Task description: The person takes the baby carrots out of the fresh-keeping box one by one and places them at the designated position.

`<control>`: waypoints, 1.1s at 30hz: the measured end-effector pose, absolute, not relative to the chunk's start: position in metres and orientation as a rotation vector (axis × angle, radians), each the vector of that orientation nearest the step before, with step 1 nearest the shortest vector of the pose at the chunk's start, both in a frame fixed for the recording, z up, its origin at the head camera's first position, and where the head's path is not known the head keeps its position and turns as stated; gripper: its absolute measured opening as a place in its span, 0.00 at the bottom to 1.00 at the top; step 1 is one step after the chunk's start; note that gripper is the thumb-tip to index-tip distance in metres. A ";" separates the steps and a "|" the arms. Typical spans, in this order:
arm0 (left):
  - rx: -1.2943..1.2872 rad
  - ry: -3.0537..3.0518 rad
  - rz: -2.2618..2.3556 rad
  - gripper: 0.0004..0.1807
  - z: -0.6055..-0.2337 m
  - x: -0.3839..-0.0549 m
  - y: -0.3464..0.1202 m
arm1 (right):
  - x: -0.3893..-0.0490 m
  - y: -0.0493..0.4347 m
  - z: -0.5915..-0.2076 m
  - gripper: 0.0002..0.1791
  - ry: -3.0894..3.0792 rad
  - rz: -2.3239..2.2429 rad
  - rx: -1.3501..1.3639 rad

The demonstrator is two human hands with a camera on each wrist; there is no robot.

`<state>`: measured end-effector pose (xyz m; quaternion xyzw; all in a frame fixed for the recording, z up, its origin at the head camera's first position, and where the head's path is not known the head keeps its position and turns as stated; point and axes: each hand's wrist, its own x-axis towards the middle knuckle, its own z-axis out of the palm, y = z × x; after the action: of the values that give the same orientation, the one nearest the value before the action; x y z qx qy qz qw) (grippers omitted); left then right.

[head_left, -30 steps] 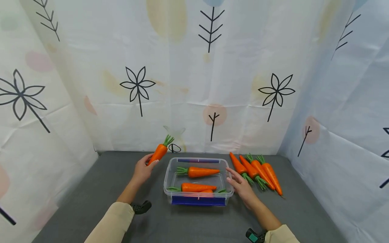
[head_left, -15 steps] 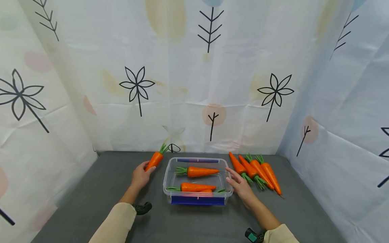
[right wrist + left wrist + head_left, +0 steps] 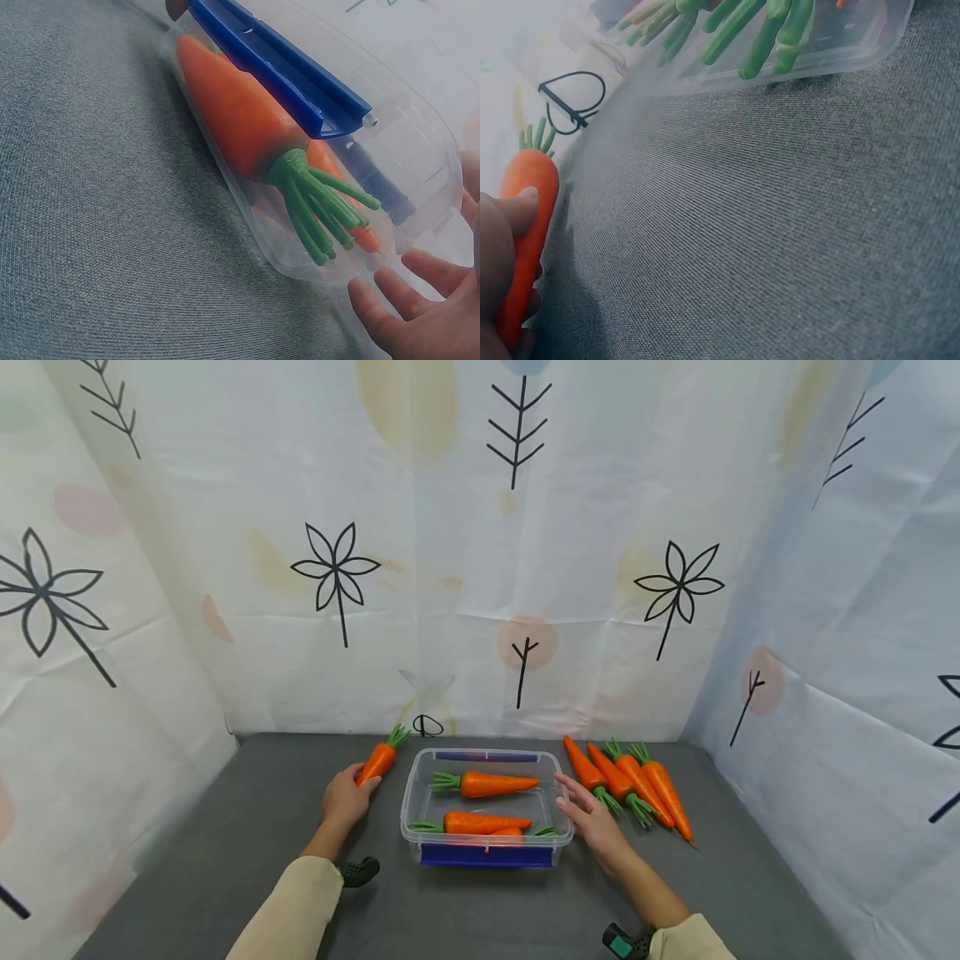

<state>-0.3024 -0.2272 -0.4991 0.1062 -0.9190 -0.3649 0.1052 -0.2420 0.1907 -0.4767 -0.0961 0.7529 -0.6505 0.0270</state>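
My left hand (image 3: 345,800) grips an orange carrot (image 3: 377,763) with green stalks, low over the table left of the clear plastic box. In the left wrist view the thumb lies across this carrot (image 3: 538,176) and fingertips show along its far side. My right hand (image 3: 594,825) is at the box's right end, fingers spread and fairly straight, fingertips right at the wall. Inside the box (image 3: 407,802) one carrot (image 3: 498,784) lies across the back and another carrot (image 3: 480,822) across the front, with more orange and green partly hidden behind the front rim.
Several carrots (image 3: 667,793) lie side by side on the grey table (image 3: 487,918), right of the box and beyond the right hand. The box's front carries a blue latch (image 3: 486,856). A patterned white cloth (image 3: 465,568) hangs behind the table and along both sides.
My left hand has lowered its carrot toward the table and slightly left, away from the backdrop. The right hand has stayed at the box's right end.
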 end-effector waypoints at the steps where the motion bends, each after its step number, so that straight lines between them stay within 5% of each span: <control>1: 0.323 -2.712 -1.064 0.28 -0.498 -0.302 -0.227 | -0.242 0.190 -0.477 0.28 2.324 -2.009 -0.297; 20: 0.348 -2.751 -0.949 0.29 -0.496 -0.297 -0.229 | -0.243 0.190 -0.479 0.28 2.292 -2.033 -0.306; 33: 0.202 -2.649 -1.034 0.26 -0.458 -0.303 -0.234 | -0.245 0.192 -0.479 0.29 2.319 -1.997 -0.274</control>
<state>-0.3031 -0.2340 -0.4584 0.0701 -0.9193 -0.3590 0.1450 -0.2448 0.1916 -0.4795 -0.0893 0.7543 -0.6495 0.0344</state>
